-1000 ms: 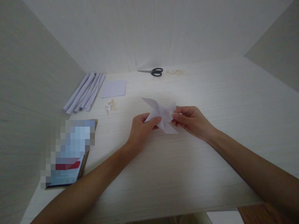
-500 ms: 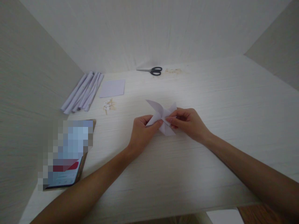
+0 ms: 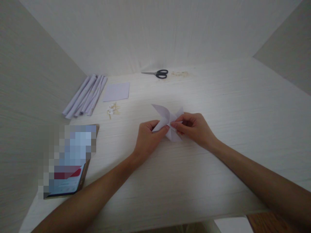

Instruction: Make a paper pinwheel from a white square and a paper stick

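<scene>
A white paper pinwheel (image 3: 163, 112) with curled blades is held between my two hands, just over the white table. My left hand (image 3: 151, 134) grips its left side, the thumb pressed near the centre and the fingers partly behind the paper. From the right, my right hand (image 3: 193, 127) pinches at the middle of the pinwheel with thumb and forefinger. Whether something small is between those fingertips I cannot tell. Parts of the lower and right blades are covered by the fingers.
Black-handled scissors (image 3: 161, 74) lie by the back wall, beside small pale scraps (image 3: 179, 73). Several rolled paper tubes (image 3: 85, 96), a square paper sheet (image 3: 117, 91) and a small pile of short sticks (image 3: 113, 110) are at the left. A phone (image 3: 77, 161) with a blurred screen lies nearer.
My right thumb and forefinger have shifted slightly left, closer to the pinwheel's centre. My left hand keeps its grip, and the objects on the table stay put.
</scene>
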A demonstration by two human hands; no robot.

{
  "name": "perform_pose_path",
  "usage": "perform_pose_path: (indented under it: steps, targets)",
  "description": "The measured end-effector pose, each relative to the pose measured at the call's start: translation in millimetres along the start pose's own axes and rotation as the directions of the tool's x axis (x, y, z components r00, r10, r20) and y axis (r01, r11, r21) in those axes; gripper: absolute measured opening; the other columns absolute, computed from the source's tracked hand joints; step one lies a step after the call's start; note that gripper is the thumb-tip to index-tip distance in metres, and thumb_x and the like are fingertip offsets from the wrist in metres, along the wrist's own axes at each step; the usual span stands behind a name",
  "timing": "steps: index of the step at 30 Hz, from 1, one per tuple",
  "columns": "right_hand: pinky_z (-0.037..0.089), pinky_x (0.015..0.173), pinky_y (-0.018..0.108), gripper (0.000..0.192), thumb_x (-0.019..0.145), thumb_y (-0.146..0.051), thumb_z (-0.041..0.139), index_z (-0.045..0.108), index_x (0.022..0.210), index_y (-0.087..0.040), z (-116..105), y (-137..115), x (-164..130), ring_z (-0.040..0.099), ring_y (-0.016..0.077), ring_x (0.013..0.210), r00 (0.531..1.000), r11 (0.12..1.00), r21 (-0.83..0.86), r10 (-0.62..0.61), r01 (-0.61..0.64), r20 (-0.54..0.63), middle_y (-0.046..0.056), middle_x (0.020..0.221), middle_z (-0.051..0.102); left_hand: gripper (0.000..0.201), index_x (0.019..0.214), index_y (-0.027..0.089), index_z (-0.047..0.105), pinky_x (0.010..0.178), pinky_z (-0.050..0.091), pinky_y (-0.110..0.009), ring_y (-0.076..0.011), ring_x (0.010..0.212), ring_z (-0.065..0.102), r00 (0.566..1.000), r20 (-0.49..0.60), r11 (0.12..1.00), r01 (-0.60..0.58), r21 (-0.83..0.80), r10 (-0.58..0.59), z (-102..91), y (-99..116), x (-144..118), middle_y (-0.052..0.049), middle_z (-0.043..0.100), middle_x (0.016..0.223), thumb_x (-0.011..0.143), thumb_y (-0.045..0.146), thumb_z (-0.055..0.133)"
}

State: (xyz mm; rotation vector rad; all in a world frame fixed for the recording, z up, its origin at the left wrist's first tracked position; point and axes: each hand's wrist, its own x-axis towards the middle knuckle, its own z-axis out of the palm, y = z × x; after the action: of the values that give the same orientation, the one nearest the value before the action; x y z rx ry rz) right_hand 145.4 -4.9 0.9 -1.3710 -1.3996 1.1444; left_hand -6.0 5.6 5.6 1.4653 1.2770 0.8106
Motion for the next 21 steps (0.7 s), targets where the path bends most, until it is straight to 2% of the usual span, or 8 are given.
perform_pose_path:
  steps: [21]
  targets:
    - [0.032,0.038,0.02,0.018,0.068,-0.03,0.059,0.058,0.06,-0.013,0.5,-0.8,-0.4,0.044,0.0077,0.043,0.997,0.992,-0.106,-0.071,0.067,-0.033,-0.001,0.049,0.052,0.018,0.066,0.014,0.065,0.056,0.04,-0.022,-0.0118,0.058,0.052,1.0,0.0,1.0,0.018,-0.001,-0.018,-0.3,1.0,-0.3,0.001,0.06,0.061,0.067,0.029,0.056]
